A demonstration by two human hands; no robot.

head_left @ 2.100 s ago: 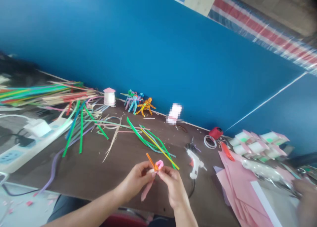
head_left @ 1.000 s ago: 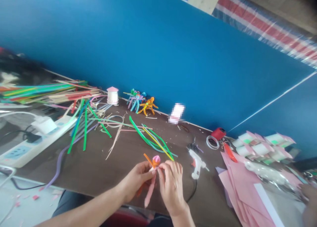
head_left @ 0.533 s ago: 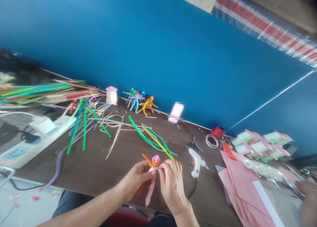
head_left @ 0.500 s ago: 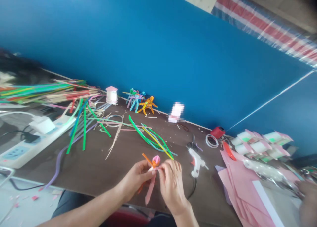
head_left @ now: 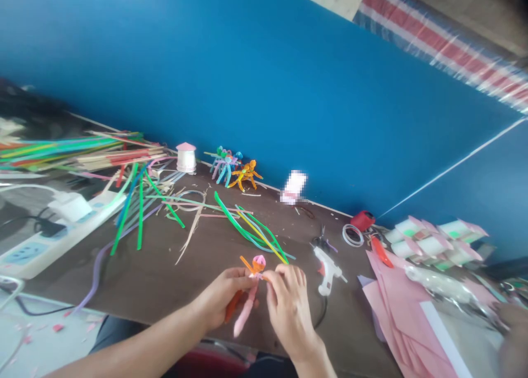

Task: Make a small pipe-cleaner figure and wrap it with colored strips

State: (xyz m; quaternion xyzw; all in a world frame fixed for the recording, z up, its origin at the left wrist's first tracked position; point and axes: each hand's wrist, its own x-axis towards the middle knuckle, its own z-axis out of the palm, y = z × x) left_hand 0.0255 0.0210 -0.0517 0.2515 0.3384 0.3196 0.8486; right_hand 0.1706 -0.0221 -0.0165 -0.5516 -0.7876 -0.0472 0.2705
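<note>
Between my hands, above the table's near edge, is a small figure [head_left: 258, 263] of bent pink and orange pipe cleaners. My left hand [head_left: 225, 295] is closed on its left side, with an orange end sticking up and a pink length [head_left: 245, 315] hanging below. The fingertips of my right hand [head_left: 289, 303] pinch the figure's right side; what lies exactly under them is hidden. Just beyond are loose green, yellow and pale blue pipe cleaners [head_left: 251, 226]. A white glue gun [head_left: 327, 270] lies to the right of my right hand.
Finished-looking pipe cleaner figures [head_left: 246, 175] stand by the blue wall, near a small white pot with a pink lid [head_left: 186, 159]. At left are a power strip [head_left: 61, 235] and bundled pipe cleaners [head_left: 61, 149]. Pink sheets [head_left: 396, 306] and white rolls [head_left: 435, 243] lie right; another person's hand [head_left: 515, 323] shows there.
My right hand has turned from thumb-up to back-of-hand-up while pinching the figure. The figure has tilted slightly, and its pink hanging length now slants toward the lower left.
</note>
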